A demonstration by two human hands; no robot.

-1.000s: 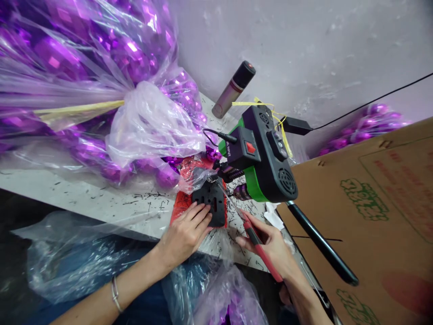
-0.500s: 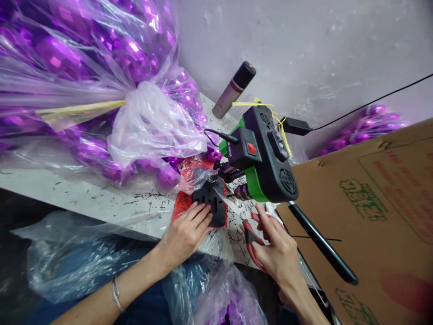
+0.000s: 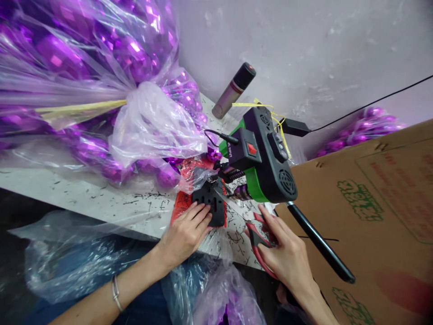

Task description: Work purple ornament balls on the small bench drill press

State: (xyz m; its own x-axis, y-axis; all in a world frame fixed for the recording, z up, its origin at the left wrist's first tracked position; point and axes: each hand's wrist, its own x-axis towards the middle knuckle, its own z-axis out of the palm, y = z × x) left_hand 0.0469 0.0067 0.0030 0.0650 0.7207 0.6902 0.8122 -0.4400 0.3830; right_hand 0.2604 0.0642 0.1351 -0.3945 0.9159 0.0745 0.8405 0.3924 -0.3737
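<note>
My left hand lies with its fingers flat on the near part of a black slotted base plate; its thumb is out of sight. In my right hand are scissors with red and black handles, their blades pointing up-left over the plate's right edge. Above the plate stands a black and green machine with a red switch, two spindles and a long black lever. Red material lies under the plate.
Clear bags of shiny purple baubles fill the left side. A dark-capped can stands behind the machine. On the right is a large cardboard box. Dark scraps litter the white tabletop, and another plastic bag hangs below its edge.
My right hand has shifted slightly right with the scissors, and their blades have drawn back a little from the plate. My left hand has stayed in place.
</note>
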